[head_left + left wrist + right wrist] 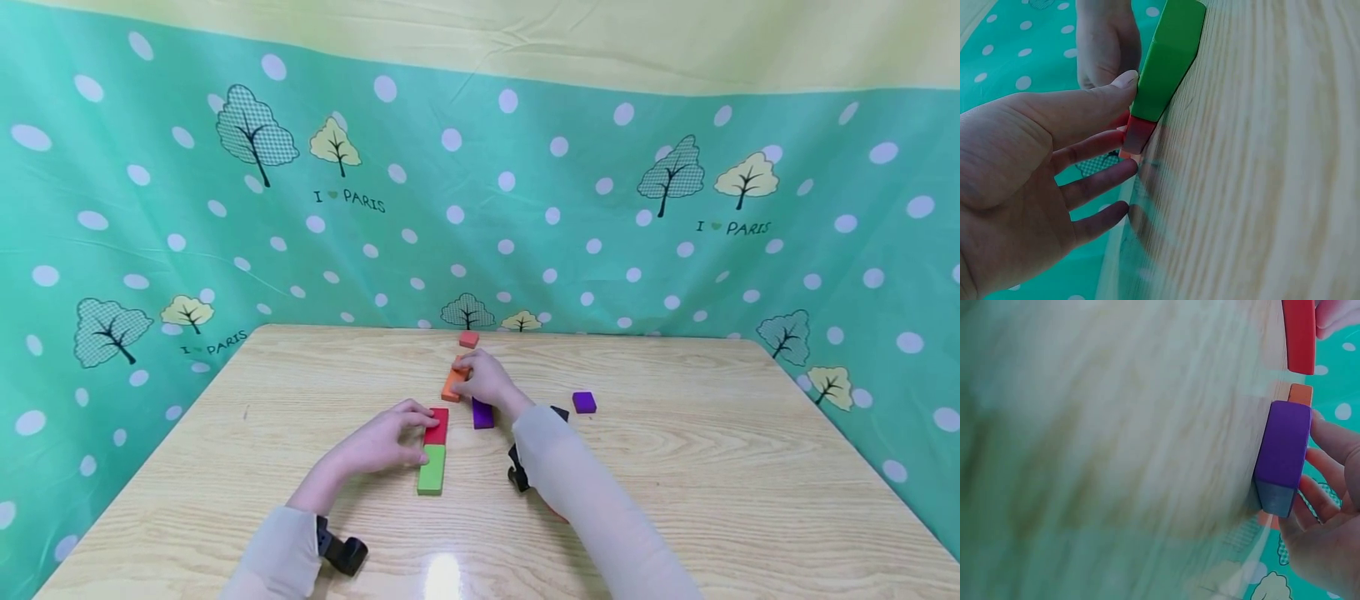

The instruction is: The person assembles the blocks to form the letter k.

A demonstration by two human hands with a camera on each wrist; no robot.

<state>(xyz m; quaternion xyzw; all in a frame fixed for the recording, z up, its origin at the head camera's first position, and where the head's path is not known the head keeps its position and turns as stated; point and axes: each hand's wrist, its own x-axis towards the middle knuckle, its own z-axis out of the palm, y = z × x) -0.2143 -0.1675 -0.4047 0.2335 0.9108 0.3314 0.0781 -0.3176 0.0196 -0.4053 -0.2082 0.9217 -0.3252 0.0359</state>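
My left hand (382,437) lies beside a red block (437,427) and a green block (431,471), which sit end to end. Its thumb touches the green block, and a finger reaches onto the red one; in the left wrist view the fingers extend fairly straight. Farther back, my right hand (487,382) grips an orange block (453,383) with thumb and forefinger. A long purple block (483,414) lies just under that hand, partly covered. In the right wrist view, the purple block (1282,444) hides part of the fingers and most of the orange block (1300,394).
A small coral block (468,339) lies near the table's back edge. To the right of the right hand is a small purple block (584,402). A red thing (557,514) peeks out under the right forearm, mostly hidden. A patterned curtain (480,208) hangs behind the wooden table (712,467).
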